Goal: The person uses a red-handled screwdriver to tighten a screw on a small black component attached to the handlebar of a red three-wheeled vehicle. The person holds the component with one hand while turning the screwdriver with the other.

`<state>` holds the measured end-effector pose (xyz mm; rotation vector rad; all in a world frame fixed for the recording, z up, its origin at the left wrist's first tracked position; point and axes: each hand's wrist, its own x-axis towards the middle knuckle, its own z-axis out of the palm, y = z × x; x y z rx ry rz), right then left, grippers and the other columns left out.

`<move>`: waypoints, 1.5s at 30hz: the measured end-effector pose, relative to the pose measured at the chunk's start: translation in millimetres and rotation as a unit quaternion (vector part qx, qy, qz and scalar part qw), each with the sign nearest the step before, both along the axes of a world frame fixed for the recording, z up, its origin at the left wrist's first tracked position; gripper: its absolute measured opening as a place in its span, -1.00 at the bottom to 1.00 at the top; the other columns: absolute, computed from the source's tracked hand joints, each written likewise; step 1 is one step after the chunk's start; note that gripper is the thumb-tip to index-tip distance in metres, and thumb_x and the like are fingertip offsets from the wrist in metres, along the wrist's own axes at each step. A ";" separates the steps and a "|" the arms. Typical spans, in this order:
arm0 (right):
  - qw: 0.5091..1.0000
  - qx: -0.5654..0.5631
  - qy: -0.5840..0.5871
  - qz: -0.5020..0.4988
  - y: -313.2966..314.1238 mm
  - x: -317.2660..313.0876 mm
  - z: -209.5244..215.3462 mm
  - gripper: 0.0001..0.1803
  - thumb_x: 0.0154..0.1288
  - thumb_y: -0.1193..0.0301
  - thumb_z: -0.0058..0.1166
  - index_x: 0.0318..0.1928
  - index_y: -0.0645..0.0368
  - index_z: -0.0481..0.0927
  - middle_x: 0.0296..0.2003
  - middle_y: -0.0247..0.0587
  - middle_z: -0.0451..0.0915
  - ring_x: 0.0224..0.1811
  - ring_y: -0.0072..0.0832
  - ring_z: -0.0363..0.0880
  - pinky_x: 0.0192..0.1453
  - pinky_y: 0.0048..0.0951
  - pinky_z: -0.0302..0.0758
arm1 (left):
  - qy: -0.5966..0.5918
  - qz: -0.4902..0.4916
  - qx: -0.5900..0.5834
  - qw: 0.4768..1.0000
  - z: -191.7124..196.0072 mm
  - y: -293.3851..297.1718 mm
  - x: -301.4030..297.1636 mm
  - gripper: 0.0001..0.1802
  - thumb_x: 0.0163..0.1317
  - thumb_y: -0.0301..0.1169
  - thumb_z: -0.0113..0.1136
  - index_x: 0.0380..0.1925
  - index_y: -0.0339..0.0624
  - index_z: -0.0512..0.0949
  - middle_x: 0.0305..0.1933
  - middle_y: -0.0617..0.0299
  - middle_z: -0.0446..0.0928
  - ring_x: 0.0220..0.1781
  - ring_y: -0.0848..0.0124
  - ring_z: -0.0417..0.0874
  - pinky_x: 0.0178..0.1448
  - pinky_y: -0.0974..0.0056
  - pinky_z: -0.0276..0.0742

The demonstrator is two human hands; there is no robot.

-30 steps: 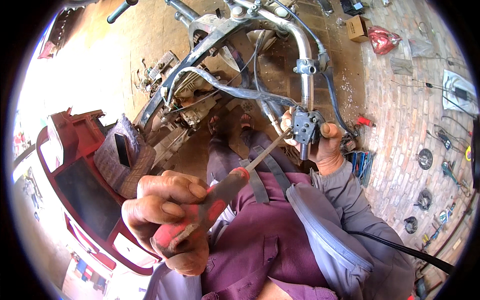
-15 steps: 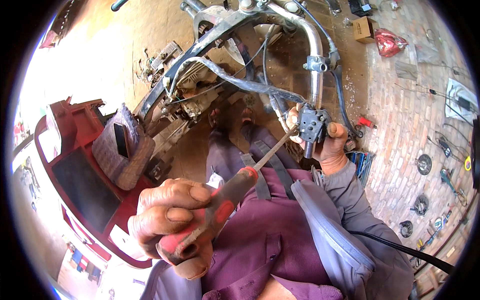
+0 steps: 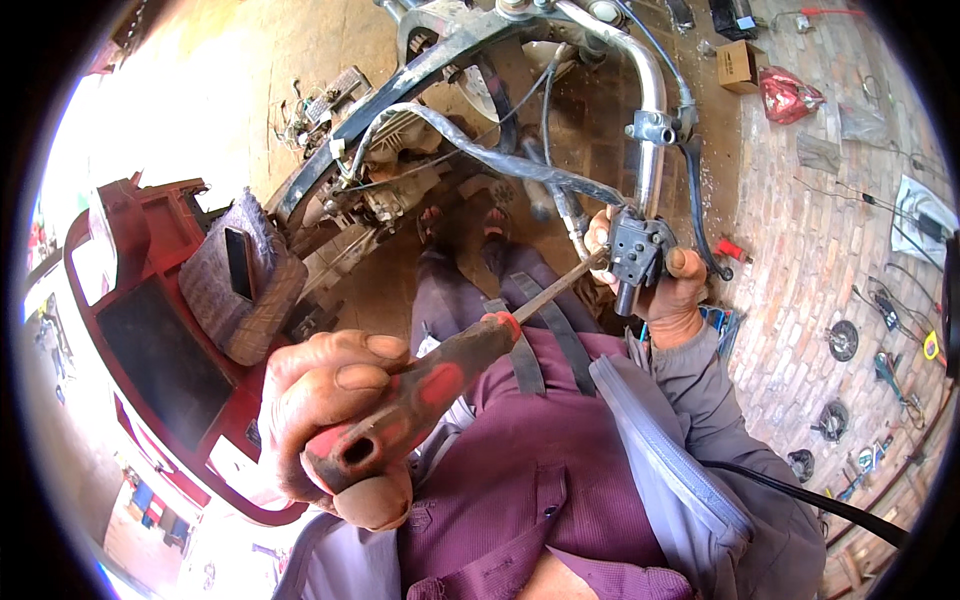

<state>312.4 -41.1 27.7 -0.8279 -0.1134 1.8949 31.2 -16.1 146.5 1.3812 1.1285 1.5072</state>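
Note:
My left hand [image 3: 335, 395] is closed around a screwdriver's worn red and black handle [image 3: 425, 395]. Its metal shaft [image 3: 557, 290] slants up to the right, and the tip touches or nearly touches the edge of a dark handlebar switch housing [image 3: 637, 250]. My right hand [image 3: 675, 300] grips that housing from behind, thumb on its right side and fingertips showing on its left. The housing sits at the end of a bare chrome handlebar tube [image 3: 653, 110]. A grey wrapped wiring harness [image 3: 480, 160] runs into it. The exact contact of the tip is too small to tell.
A stripped motorcycle frame [image 3: 400, 95] stands ahead. On the left, a phone [image 3: 239, 262] lies on a cloth over red bodywork [image 3: 150, 250]. Several parts and tools, a cardboard box [image 3: 738, 67] and a red bag [image 3: 788, 95] lie on the brick floor [image 3: 780, 260].
The screwdriver handle has turned in my left hand, and its hole now faces more upward. The housing and handlebar appear slightly further right in view; both grips remain.

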 end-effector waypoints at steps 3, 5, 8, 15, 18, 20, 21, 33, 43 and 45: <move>0.999 -0.004 -0.031 0.020 2.9 -0.6 5.3 0.00 -0.27 0.00 0.41 0.14 0.35 0.33 -0.11 -0.03 0.34 -0.12 -0.30 0.36 -0.21 -0.42 0.47 | -0.029 -0.047 0.014 0.998 -1.0 5.4 -1.7 -0.55 0.16 -0.13 0.24 -0.14 -0.28 0.50 -0.38 -0.02 0.54 -0.37 0.16 0.63 -0.31 0.17 0.62; 1.000 0.000 -0.023 0.020 2.1 0.0 4.5 0.01 -0.29 0.00 0.41 0.14 0.37 0.33 -0.10 -0.02 0.33 -0.10 -0.26 0.36 -0.22 -0.44 0.48 | -0.049 -0.093 0.025 0.994 2.2 9.0 -4.7 -0.58 0.13 -0.20 0.29 -0.11 -0.25 0.51 -0.37 -0.01 0.56 -0.36 0.14 0.65 -0.29 0.15 0.63; 0.999 -0.011 -0.037 0.013 3.3 -2.4 7.9 0.01 -0.29 0.01 0.41 0.15 0.37 0.33 -0.10 -0.02 0.33 -0.07 -0.25 0.36 -0.22 -0.44 0.50 | -0.071 -0.163 0.030 0.984 6.4 15.1 -8.8 -0.59 0.10 -0.31 0.35 -0.06 -0.19 0.53 -0.36 0.01 0.59 -0.35 0.10 0.68 -0.27 0.11 0.66; 0.999 -0.017 -0.043 0.014 3.4 -1.3 9.2 0.01 -0.28 0.00 0.39 0.16 0.36 0.32 -0.09 -0.02 0.33 -0.07 -0.25 0.35 -0.23 -0.44 0.49 | -0.149 -0.194 0.015 0.969 -1.6 3.5 -20.7 -0.55 0.21 -0.34 0.27 0.08 -0.09 0.40 0.12 -0.22 0.47 0.09 -0.22 0.56 0.02 -0.16 0.59; 0.999 -0.013 -0.044 0.009 0.6 0.6 5.3 0.01 -0.27 -0.01 0.39 0.16 0.37 0.31 -0.10 -0.02 0.34 -0.08 -0.26 0.36 -0.23 -0.43 0.47 | -0.083 -0.117 0.023 0.989 -4.8 7.3 -6.7 -0.57 0.22 -0.19 0.26 0.00 -0.12 0.41 0.01 -0.27 0.45 -0.07 -0.08 0.62 -0.18 0.09 0.64; 0.999 -0.011 -0.043 0.020 2.5 -2.1 8.2 0.03 -0.27 -0.02 0.39 0.15 0.39 0.29 -0.10 -0.02 0.35 -0.10 -0.28 0.36 -0.24 -0.42 0.44 | -0.034 -0.047 0.041 0.997 3.6 11.7 -6.5 -0.61 0.22 -0.20 0.26 -0.04 -0.09 0.41 -0.11 -0.25 0.49 -0.19 0.01 0.67 -0.28 0.20 0.65; 0.999 -0.012 -0.043 0.020 2.7 -2.8 8.8 0.03 -0.27 -0.02 0.39 0.15 0.39 0.29 -0.10 -0.02 0.35 -0.10 -0.28 0.36 -0.24 -0.42 0.44 | -0.021 -0.013 0.050 0.998 5.4 15.8 -5.7 -0.66 0.23 -0.26 0.27 -0.06 -0.05 0.42 -0.19 -0.22 0.53 -0.26 0.05 0.69 -0.31 0.23 0.65; 0.999 -0.006 -0.046 0.019 3.9 -3.8 11.5 0.01 -0.27 -0.01 0.40 0.11 0.42 0.29 -0.14 -0.07 0.36 -0.16 -0.35 0.35 -0.22 -0.46 0.41 | 0.034 -0.155 0.108 0.981 -15.0 17.3 -25.9 -0.27 0.11 -0.39 0.34 0.29 -0.10 0.25 0.03 -0.16 0.42 -0.08 0.04 0.60 -0.10 0.12 0.58; 0.997 -0.024 -0.069 0.002 3.4 -4.6 12.2 0.00 -0.28 0.01 0.41 0.10 0.42 0.30 -0.15 -0.09 0.36 -0.09 -0.33 0.31 -0.20 -0.47 0.42 | 0.133 -0.218 0.061 0.965 -6.5 29.7 -56.1 -0.29 0.07 -0.48 0.22 0.28 -0.17 0.24 0.06 -0.20 0.42 0.02 0.15 0.52 -0.03 0.15 0.42; 0.997 -0.027 -0.072 0.000 2.5 -3.5 12.7 -0.01 -0.27 0.01 0.41 0.10 0.41 0.30 -0.15 -0.09 0.35 -0.08 -0.33 0.31 -0.20 -0.47 0.42 | 0.156 -0.232 0.072 0.957 -10.1 27.3 -54.7 -0.24 0.07 -0.46 0.25 0.32 -0.06 0.22 0.13 -0.19 0.37 0.04 0.16 0.50 0.04 0.09 0.37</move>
